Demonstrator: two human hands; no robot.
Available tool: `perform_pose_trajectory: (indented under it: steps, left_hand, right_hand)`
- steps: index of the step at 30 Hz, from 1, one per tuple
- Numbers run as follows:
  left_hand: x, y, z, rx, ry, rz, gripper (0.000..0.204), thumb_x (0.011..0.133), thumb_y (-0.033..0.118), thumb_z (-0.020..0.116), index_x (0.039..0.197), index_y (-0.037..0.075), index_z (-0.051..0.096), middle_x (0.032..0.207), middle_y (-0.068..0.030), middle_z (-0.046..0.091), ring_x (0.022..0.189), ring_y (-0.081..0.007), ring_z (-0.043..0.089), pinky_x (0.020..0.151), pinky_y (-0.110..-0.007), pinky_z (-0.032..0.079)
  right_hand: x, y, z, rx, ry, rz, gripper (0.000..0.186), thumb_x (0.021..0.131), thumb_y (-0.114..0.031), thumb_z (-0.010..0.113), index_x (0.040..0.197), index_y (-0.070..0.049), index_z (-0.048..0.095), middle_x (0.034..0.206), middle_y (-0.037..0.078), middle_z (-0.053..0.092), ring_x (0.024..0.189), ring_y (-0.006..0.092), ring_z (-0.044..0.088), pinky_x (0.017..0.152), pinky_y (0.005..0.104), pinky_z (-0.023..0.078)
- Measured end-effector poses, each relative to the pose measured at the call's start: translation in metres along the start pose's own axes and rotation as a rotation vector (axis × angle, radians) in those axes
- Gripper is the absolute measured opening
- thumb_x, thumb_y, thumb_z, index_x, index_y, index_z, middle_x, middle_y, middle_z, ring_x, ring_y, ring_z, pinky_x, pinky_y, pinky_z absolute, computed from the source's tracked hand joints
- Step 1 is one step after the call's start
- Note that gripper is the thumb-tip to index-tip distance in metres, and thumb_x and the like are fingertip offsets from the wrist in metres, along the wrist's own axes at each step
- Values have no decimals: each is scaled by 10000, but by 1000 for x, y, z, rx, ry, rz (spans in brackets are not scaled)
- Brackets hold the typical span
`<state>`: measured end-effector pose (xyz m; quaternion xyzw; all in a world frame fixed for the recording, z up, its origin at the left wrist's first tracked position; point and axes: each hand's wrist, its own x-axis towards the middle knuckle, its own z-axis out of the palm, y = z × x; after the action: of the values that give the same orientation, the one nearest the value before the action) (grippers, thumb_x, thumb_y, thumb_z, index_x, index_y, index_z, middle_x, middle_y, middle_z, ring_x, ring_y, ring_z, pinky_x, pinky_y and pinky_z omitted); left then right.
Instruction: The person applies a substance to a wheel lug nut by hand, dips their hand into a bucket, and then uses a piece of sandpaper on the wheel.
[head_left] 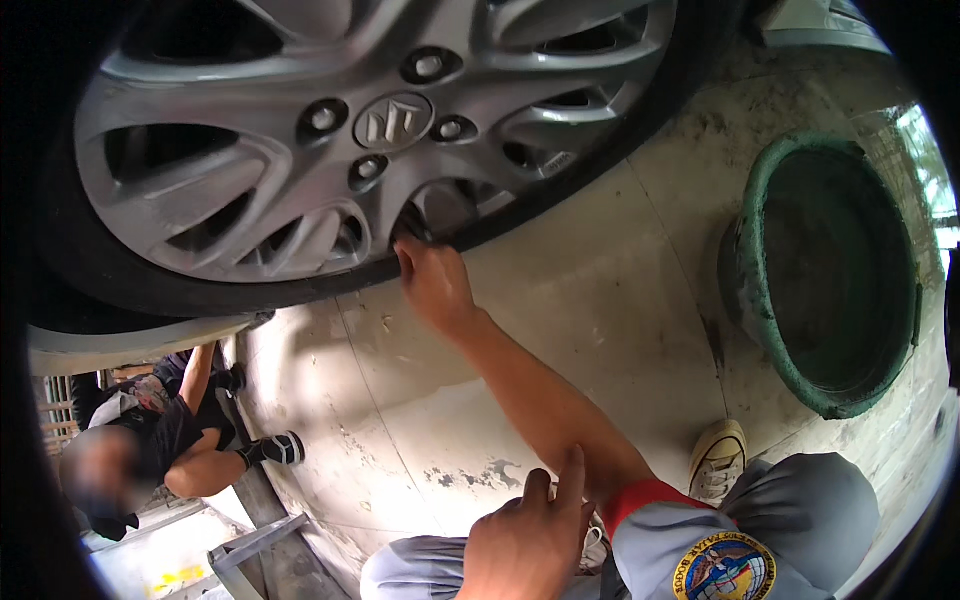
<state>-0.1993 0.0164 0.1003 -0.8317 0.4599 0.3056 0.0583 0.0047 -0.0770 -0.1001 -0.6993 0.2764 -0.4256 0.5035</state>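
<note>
A grey alloy wheel [285, 165] with a black tyre [520, 225] fills the upper left. My right hand [437, 283] reaches up to the rim's lower edge, its fingers bent into a gap between two spokes. Something dark shows at the fingertips there, too small and shaded to name. My left hand [525, 543] hangs near the lower edge, beside my right forearm, with its index finger stretched out and nothing seen in it; its other fingers are partly curled.
A green basin [755, 300], dark inside, stands on the pale tiled floor [600, 330] at the right. Far lower left, another person [160, 430] crouches near the car's body [130, 342]. A metal frame [255, 545] stands below that person. My sneaker [718, 460] is near the basin.
</note>
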Motion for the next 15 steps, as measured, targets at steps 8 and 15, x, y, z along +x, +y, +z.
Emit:
perform_pose_trajectory:
  steps: [8, 15]
  left_hand:
    - [4, -22, -14, 30, 157, -49, 489, 875, 263, 599, 1297, 62, 454, 999, -170, 619, 788, -330, 641, 659, -401, 517]
    - [9, -31, -25, -141, 166, -81, 416, 844, 208, 643, 1217, 61, 528, 818, -141, 620, 695, -301, 624, 641, -397, 493]
  right_hand:
    - [5, -12, -7, 48, -6, 27, 69, 836, -70, 604, 897, -39, 611, 650, 234, 582, 611, 399, 597, 520, 459, 459]
    - [-3, -16, -9, 26, -43, 147, 98, 860, -109, 590, 946, -76, 624, 651, 222, 588, 606, 401, 596, 525, 478, 464]
